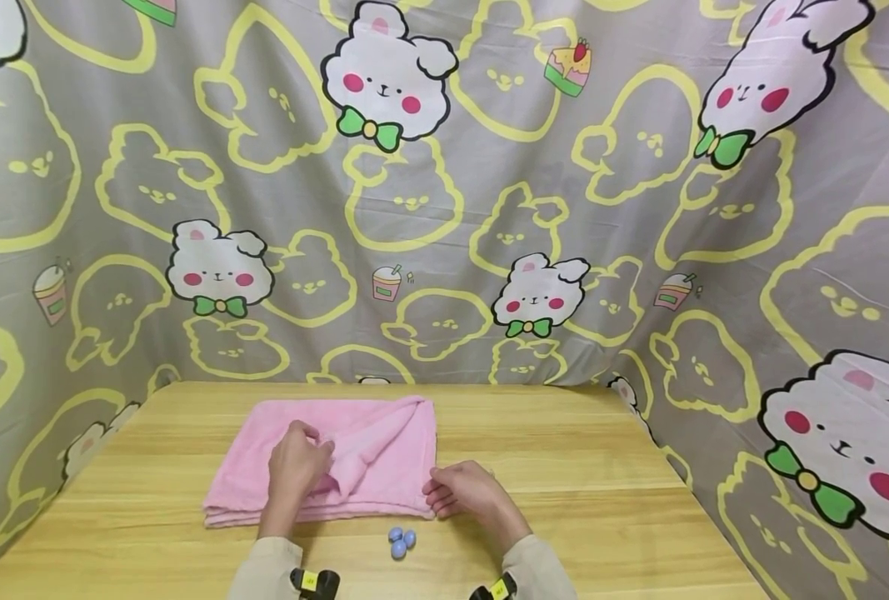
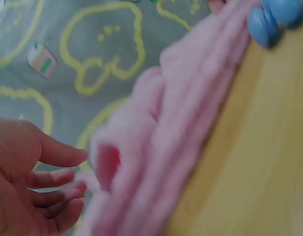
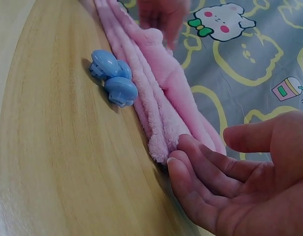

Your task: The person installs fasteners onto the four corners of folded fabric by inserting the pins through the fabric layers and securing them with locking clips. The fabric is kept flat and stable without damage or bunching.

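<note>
A folded pink towel [image 1: 249,450] lies on the wooden table, its top layer turned back in a diagonal fold toward the far right corner. My left hand [image 1: 297,462] is over the towel's left-middle part. In the left wrist view, the loosely bent fingers [image 2: 68,196] and thumb sit beside a raised fold, with no cloth visible between them. At the near right corner, my right hand [image 1: 470,496] has its relaxed fingertips [image 3: 183,169] against or very close to the towel edge. Three small blue dome-topped pieces [image 3: 121,91] stand clustered in front of the towel.
Wooden tabletop [image 1: 564,500] extends to the right of the towel and in front of it. A grey curtain [image 1: 429,275] with yellow outlines and white cartoon animals encloses the table's back and sides.
</note>
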`<state>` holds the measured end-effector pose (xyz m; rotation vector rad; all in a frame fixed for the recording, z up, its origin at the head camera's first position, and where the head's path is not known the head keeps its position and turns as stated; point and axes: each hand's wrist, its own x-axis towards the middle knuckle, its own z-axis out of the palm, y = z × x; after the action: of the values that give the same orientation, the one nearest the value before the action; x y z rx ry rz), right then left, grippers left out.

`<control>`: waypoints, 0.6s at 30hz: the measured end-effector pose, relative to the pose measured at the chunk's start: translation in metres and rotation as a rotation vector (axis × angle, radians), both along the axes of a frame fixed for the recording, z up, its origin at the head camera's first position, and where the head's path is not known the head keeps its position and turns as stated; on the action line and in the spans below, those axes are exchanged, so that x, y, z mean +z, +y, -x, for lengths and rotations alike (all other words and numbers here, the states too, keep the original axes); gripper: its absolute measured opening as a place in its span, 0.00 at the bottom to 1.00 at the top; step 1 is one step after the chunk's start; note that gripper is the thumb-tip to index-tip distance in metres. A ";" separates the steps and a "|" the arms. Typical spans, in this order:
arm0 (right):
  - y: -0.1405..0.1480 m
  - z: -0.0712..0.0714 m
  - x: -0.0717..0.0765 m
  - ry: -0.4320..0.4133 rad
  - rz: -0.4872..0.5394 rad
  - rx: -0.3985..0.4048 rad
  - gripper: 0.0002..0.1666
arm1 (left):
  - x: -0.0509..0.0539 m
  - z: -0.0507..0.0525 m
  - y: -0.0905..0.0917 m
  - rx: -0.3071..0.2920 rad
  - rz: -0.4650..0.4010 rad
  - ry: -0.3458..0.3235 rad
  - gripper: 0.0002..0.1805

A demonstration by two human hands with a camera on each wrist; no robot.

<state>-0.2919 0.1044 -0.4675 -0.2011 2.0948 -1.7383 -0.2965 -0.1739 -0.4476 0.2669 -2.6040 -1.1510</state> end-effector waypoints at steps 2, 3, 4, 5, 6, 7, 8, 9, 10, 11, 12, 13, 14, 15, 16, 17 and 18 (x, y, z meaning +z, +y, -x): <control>0.000 0.000 0.000 -0.001 -0.003 0.001 0.22 | 0.009 -0.003 0.007 -0.032 0.001 0.020 0.15; 0.000 0.000 0.000 -0.001 -0.004 0.002 0.22 | 0.014 -0.004 0.012 -0.054 0.000 0.028 0.13; 0.000 0.000 0.000 0.000 -0.004 0.003 0.22 | 0.019 -0.006 0.017 -0.078 0.001 0.033 0.11; -0.001 0.000 0.001 -0.001 -0.003 0.003 0.22 | 0.023 -0.007 0.022 -0.100 0.004 0.038 0.09; -0.001 0.000 0.001 -0.001 -0.003 0.004 0.23 | 0.026 -0.008 0.028 -0.119 0.003 0.040 0.08; -0.001 0.000 0.001 0.000 -0.003 0.005 0.23 | 0.028 -0.009 0.035 -0.137 0.004 0.041 0.06; -0.001 0.000 0.001 0.000 -0.001 0.005 0.23 | 0.029 -0.010 0.042 -0.157 0.012 0.045 0.06; -0.001 0.000 0.001 0.002 0.000 0.006 0.23 | 0.029 -0.010 0.049 -0.177 0.019 0.050 0.05; -0.001 0.000 0.002 0.004 0.002 0.007 0.23 | 0.028 -0.010 0.056 -0.198 0.027 0.052 0.05; -0.001 0.000 0.002 0.005 0.004 0.007 0.23 | 0.026 -0.010 0.063 -0.219 0.033 0.053 0.05; -0.001 0.000 0.002 0.008 0.006 0.009 0.23 | 0.024 -0.011 0.070 -0.240 0.048 0.055 0.06; -0.002 0.000 0.001 0.009 0.007 0.010 0.23 | 0.022 -0.011 0.076 -0.268 0.064 0.054 0.07; -0.002 0.000 0.001 0.010 0.008 0.012 0.23 | 0.020 -0.012 0.081 -0.296 0.082 0.052 0.07; -0.002 0.000 0.001 0.013 0.008 0.015 0.23 | 0.018 -0.013 0.086 -0.323 0.102 0.048 0.08; -0.002 0.000 0.002 0.016 0.008 0.016 0.23 | 0.017 -0.014 0.090 -0.352 0.121 0.036 0.09; -0.002 0.000 0.001 0.018 0.007 0.017 0.23 | 0.015 -0.015 0.093 -0.382 0.138 0.025 0.09; -0.002 0.000 0.001 0.020 0.005 0.019 0.24 | 0.014 -0.017 0.095 -0.410 0.159 0.005 0.10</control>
<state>-0.2915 0.1020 -0.4661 -0.2405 2.0958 -1.7375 -0.2799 -0.0787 -0.4337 -0.3177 -2.8051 -1.0459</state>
